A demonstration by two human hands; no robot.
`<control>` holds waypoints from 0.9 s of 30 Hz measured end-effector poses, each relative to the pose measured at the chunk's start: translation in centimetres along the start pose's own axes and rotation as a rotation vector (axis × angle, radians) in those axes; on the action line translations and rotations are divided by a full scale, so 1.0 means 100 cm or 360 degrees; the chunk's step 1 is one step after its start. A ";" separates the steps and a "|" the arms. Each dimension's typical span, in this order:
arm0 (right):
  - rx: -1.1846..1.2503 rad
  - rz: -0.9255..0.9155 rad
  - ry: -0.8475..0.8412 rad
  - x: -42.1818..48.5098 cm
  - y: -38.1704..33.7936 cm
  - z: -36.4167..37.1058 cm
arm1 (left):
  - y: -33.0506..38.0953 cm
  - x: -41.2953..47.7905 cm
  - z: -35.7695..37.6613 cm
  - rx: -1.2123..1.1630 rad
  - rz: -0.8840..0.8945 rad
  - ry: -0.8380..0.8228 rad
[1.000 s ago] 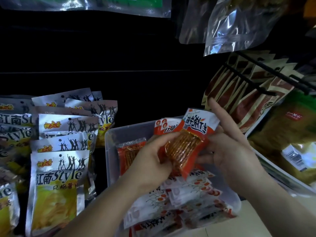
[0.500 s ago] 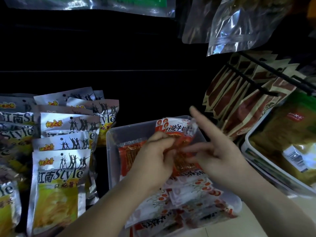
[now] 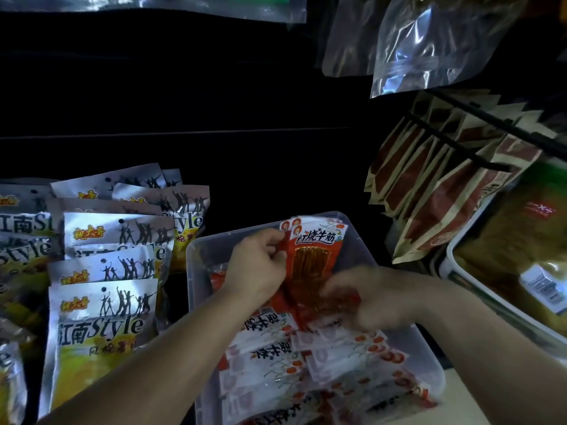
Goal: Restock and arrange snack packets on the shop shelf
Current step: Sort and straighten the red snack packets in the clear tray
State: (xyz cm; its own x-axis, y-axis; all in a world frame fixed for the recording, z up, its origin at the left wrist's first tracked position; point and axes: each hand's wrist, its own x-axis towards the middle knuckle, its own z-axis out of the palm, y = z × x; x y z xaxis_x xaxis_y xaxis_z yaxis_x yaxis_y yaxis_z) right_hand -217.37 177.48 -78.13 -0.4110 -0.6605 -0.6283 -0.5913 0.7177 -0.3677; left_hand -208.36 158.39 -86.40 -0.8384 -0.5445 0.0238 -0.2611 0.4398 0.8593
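Centre of frame: left hand (image 3: pixel 260 265), fingers curled, pinches the left edge of a red snack packet (image 3: pixel 313 256), held upright at the back of a clear bin (image 3: pixel 198 265). Right hand (image 3: pixel 371 299), just below-right of the packet, is motion-blurred; can't tell whether it grips anything. Bin's front holds loose packets (image 3: pixel 306 360) of the same kind, lying flat & overlapping. Left of frame: silver snack bags (image 3: pixel 104 317) in rows. Upper right: brown packets (image 3: pixel 429 194) hang on a black rack (image 3: pixel 460 151).
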 end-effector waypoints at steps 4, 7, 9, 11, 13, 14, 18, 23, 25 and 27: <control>0.0357 -0.0054 -0.0066 -0.001 0.010 -0.001 | 0.004 0.016 0.017 0.0050 -0.0019 -0.0113; 0.0620 -0.0165 0.0688 0.016 0.024 0.018 | -0.003 0.023 0.031 0.0254 -0.0037 -0.0089; 0.0848 -0.0222 0.1006 0.018 0.025 0.031 | -0.003 0.020 0.035 0.0265 0.0027 -0.0011; 0.1009 -0.0272 0.1138 0.013 0.021 0.035 | -0.001 0.016 0.033 0.0087 0.0138 0.0105; 0.0993 -0.0336 0.1305 0.004 0.022 0.034 | 0.007 0.010 0.025 -0.0110 0.0253 0.0193; 0.0953 -0.0389 0.1381 -0.001 0.021 0.032 | 0.015 0.006 0.018 -0.0201 0.0298 0.0203; 0.1311 -0.0606 0.1388 -0.016 0.005 0.020 | 0.058 -0.023 -0.011 -0.0584 0.0262 -0.0004; 0.1682 -0.0757 0.1191 -0.028 -0.009 0.014 | 0.079 -0.058 -0.026 -0.0884 0.0102 0.0027; 0.1664 -0.0750 0.1061 -0.034 -0.010 0.017 | 0.075 -0.067 -0.028 -0.0813 0.0104 -0.0011; 0.1785 -0.0743 0.0951 -0.038 -0.010 0.021 | 0.073 -0.073 -0.031 -0.0819 0.0088 -0.0054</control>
State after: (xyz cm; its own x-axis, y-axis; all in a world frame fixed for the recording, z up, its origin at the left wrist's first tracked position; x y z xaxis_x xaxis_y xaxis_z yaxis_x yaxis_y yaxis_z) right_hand -213.77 179.75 -76.79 -0.7349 -0.6782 -0.0065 0.0047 0.0045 -1.0000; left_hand -202.65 163.33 -78.72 -0.8616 -0.5031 0.0672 0.0459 0.0545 0.9975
